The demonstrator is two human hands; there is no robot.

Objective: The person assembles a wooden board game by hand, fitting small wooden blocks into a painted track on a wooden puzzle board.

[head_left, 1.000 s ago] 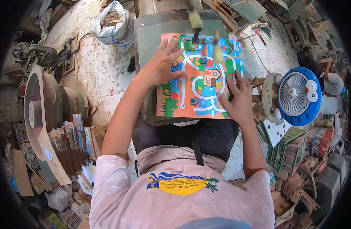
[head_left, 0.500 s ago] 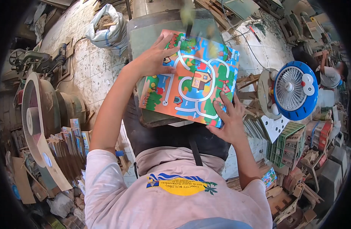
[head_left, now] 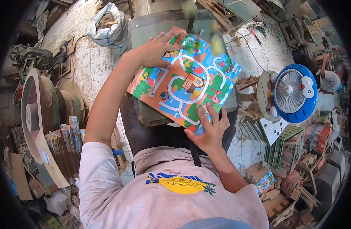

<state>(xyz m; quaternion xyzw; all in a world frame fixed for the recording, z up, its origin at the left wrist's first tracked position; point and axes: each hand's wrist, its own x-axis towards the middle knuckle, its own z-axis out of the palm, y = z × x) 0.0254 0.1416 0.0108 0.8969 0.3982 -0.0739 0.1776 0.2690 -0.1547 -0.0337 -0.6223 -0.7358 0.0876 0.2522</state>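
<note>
A colourful printed maze board point(head_left: 171, 86) with white winding tracks and a small house picture lies tilted on a grey-green metal machine table point(head_left: 148, 116). My left hand point(head_left: 154, 51) rests on its upper left part, fingers and thumb spread flat over the print. At the lower right corner, my right hand point(head_left: 210, 131) has its thumb by the edge and its fingers over the face, holding that corner. A narrow dark upright part of the machine point(head_left: 190, 24) comes down near the board's top edge, blurred close to the camera.
To the right stands a blue round fan point(head_left: 295, 93) near a green crate point(head_left: 284, 147). A white sack point(head_left: 108, 28) is at the upper left. A large wheel machine point(head_left: 34, 118) and stacked boards point(head_left: 65, 143) fill the left. Another person point(head_left: 330, 78) sits at far right.
The maze board has turned clockwise, its lower right corner swinging down and left. My right hand has moved down and left with that corner; the left hand has shifted slightly left.
</note>
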